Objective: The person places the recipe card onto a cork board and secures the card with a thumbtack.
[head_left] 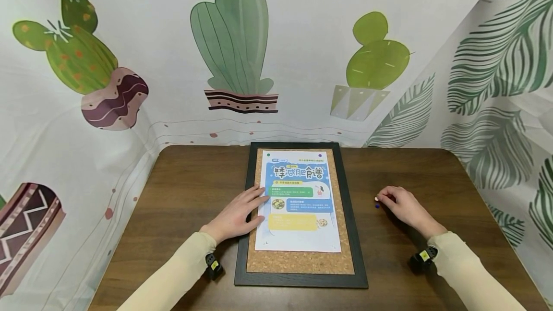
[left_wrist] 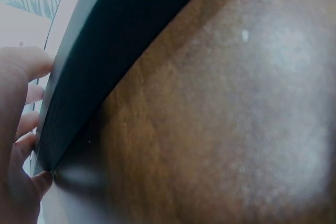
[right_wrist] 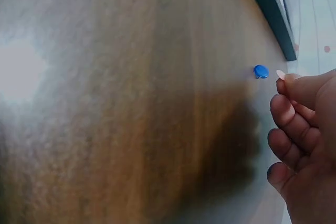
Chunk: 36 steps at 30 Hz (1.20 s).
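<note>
A paper poster (head_left: 302, 239) with colored text panels lies on a cork board (head_left: 302, 263) in a black frame (head_left: 360, 253). One green thumbtack (head_left: 268, 155) and one purple thumbtack (head_left: 320, 155) sit at its top corners. My left hand (head_left: 239, 212) rests over the frame's left side, fingers spread, fingertips on the poster's left edge. To the right of the board, my right hand (head_left: 403, 205) pinches a small white thumbtack (right_wrist: 281, 74) between thumb and forefinger, just above the table. Close to those fingertips, a blue thumbtack (right_wrist: 261, 71) lies on the wood.
The brown wooden table (head_left: 186, 176) reaches back to a white cloth (head_left: 302, 61) printed with cacti and leaves. Black wrist cameras are strapped at both sleeves, the left camera (head_left: 213, 267) near the frame and the right camera (head_left: 422, 259) over the table.
</note>
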Each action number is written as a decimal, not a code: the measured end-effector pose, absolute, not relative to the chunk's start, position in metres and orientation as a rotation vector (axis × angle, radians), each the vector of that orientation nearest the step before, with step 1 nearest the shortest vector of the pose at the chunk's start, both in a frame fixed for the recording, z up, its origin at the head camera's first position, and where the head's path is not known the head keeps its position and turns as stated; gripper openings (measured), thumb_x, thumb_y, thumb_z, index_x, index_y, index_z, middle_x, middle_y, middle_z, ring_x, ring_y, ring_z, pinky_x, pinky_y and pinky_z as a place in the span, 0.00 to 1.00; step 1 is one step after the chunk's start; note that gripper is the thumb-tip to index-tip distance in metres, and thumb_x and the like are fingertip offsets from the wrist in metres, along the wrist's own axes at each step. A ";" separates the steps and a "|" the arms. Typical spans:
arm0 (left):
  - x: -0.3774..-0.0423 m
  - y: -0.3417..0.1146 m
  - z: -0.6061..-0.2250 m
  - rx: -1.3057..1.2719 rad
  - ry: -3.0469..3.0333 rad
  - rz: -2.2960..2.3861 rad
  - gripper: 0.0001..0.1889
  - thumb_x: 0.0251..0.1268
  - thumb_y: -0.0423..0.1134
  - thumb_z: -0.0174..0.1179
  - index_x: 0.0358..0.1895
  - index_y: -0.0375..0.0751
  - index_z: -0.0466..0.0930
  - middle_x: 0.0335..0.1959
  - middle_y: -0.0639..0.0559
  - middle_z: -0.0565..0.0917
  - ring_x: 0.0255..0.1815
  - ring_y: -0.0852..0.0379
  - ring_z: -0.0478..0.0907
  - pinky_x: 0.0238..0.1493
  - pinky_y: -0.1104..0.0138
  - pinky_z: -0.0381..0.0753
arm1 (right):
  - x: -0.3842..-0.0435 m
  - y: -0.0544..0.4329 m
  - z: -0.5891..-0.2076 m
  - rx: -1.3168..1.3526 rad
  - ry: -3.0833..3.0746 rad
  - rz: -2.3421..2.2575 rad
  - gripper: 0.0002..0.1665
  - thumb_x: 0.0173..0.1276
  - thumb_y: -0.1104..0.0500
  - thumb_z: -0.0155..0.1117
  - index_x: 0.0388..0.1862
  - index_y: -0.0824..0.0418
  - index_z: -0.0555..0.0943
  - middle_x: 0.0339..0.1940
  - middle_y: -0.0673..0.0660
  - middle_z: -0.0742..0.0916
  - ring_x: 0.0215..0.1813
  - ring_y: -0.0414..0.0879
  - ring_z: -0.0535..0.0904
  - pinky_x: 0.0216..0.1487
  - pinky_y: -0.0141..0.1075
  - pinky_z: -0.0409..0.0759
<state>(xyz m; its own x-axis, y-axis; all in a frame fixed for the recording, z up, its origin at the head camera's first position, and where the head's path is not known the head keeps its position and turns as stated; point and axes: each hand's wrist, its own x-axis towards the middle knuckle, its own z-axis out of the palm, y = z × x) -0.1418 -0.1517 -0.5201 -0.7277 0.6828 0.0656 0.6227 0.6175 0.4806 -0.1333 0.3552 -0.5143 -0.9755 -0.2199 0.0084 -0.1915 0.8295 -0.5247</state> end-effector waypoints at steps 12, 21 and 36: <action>-0.140 -0.152 -0.520 1.107 2.719 0.735 0.29 0.77 0.47 0.59 0.75 0.38 0.72 0.81 0.40 0.64 0.84 0.41 0.55 0.78 0.43 0.60 | -0.131 0.342 -0.499 -0.318 2.911 -0.922 0.08 0.79 0.59 0.62 0.44 0.61 0.87 0.39 0.54 0.87 0.38 0.47 0.74 0.38 0.39 0.74; -0.140 -0.151 -0.521 1.143 2.737 0.744 0.29 0.76 0.44 0.60 0.75 0.37 0.72 0.80 0.38 0.65 0.82 0.38 0.57 0.76 0.40 0.62 | -0.127 0.326 -0.489 -0.390 2.902 -0.952 0.06 0.78 0.60 0.64 0.41 0.57 0.87 0.38 0.50 0.86 0.39 0.46 0.74 0.39 0.38 0.74; -0.140 -0.150 -0.518 1.126 2.733 0.732 0.29 0.76 0.45 0.60 0.75 0.37 0.72 0.80 0.38 0.65 0.83 0.38 0.56 0.77 0.41 0.61 | -0.124 0.295 -0.480 -0.513 2.875 -0.989 0.04 0.74 0.62 0.68 0.38 0.54 0.87 0.36 0.46 0.86 0.41 0.45 0.73 0.41 0.39 0.75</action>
